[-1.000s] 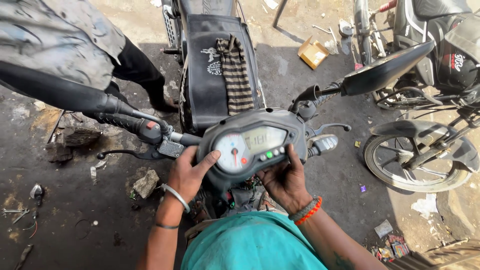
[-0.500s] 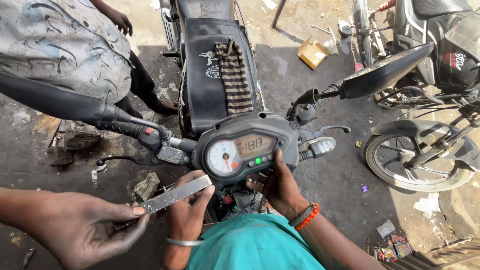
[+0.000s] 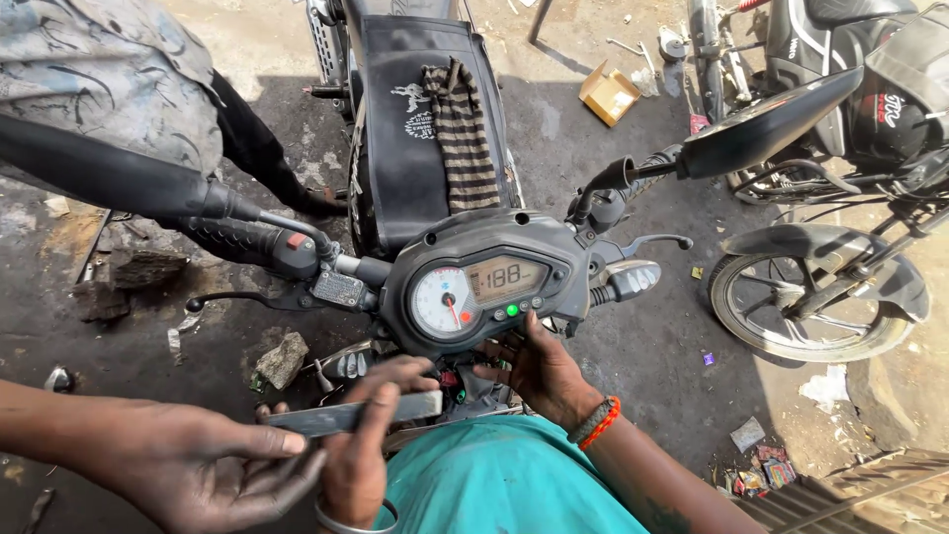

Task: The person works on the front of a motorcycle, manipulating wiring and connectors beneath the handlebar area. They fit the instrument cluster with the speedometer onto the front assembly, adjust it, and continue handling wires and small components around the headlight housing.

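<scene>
Grey metal strip (image 3: 356, 413): flat bar low left, a co-worker's hand (image 3: 213, 473) pinching its far end.
Left hand (image 3: 361, 450): fingers closed over the strip's near end.
Right hand (image 3: 539, 368): fingers spread under the instrument cluster (image 3: 482, 287), gripping nothing, I think.
Risk: two-handed handover could slip, dropping the strip into wiring.
</scene>
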